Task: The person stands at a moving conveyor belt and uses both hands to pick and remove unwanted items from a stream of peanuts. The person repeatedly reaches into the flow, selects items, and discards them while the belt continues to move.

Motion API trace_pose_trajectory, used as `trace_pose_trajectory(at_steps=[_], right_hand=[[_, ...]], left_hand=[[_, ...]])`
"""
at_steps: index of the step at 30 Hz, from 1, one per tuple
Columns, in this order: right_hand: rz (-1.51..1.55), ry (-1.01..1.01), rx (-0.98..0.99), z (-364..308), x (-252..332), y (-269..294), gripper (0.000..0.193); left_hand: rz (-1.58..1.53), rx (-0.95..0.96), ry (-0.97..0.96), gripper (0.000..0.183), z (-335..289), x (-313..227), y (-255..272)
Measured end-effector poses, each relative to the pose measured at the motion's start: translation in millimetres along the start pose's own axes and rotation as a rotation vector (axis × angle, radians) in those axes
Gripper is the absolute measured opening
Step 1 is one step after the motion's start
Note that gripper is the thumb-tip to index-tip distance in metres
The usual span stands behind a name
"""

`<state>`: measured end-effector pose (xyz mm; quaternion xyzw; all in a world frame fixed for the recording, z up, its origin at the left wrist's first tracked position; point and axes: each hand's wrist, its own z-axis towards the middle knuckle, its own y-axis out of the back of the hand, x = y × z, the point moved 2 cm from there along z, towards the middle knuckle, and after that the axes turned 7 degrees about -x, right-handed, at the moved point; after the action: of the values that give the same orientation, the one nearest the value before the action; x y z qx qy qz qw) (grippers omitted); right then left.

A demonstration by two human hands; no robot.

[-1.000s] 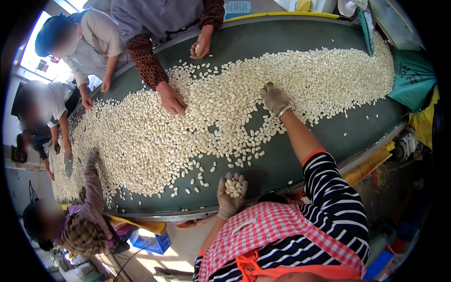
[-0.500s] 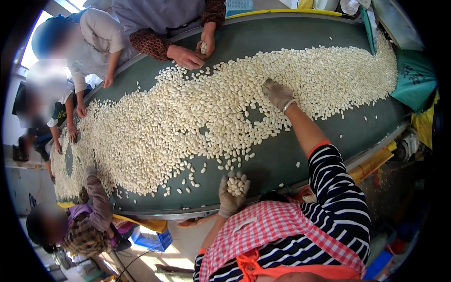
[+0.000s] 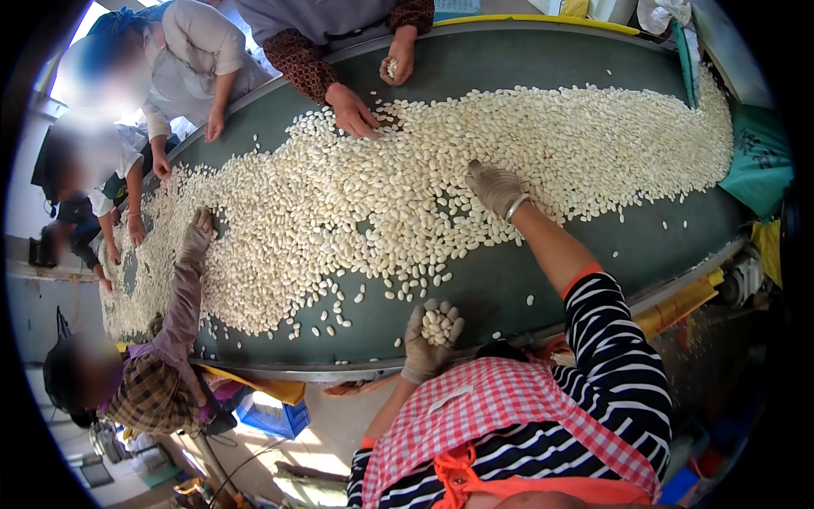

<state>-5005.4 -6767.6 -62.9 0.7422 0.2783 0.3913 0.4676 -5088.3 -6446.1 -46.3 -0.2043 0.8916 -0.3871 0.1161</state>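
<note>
A broad, uneven layer of white beans (image 3: 339, 204) lies along a dark green conveyor belt (image 3: 517, 293). My left hand (image 3: 420, 356), in a pale glove, is cupped palm up by the near edge, holding a handful of white beans (image 3: 439, 327). Farther right, my gloved right hand (image 3: 498, 188) reaches into the middle of the layer. Its fingers are bent and close together, with the tips down at the beans; whatever is between them is hidden.
Across the belt, a co-worker's hand (image 3: 352, 112) touches beans while the other (image 3: 397, 61) holds a few. Another co-worker's gloved hand (image 3: 197, 236) reaches in from the near left. More people stand at the far left. A green cloth (image 3: 755, 161) hangs at the right end.
My right hand has shifted slightly left over the beans; my left stays cupped. The near-left co-worker's arm has stretched farther across. The opposite co-worker's hands have moved apart.
</note>
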Motion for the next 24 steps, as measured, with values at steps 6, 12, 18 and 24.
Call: trace_pose_trajectory(at_steps=[6,12,18,24], right_hand=[[0.138,-0.015,0.051,-12,-9,-14,0.021],[0.155,0.175,0.033,1,17,-14,0.017],[-0.147,0.203,0.128,-12,45,-25,0.023],[0.914,0.023,0.171,-15,-12,-19,0.012]], left_hand=[[-0.023,0.023,0.0,0.025,4,18,-12],[-0.007,0.029,0.003,0.026,10,34,-17],[0.046,-0.031,-0.014,0.027,11,50,-29],[-0.047,0.157,0.033,0.028,26,66,-23]])
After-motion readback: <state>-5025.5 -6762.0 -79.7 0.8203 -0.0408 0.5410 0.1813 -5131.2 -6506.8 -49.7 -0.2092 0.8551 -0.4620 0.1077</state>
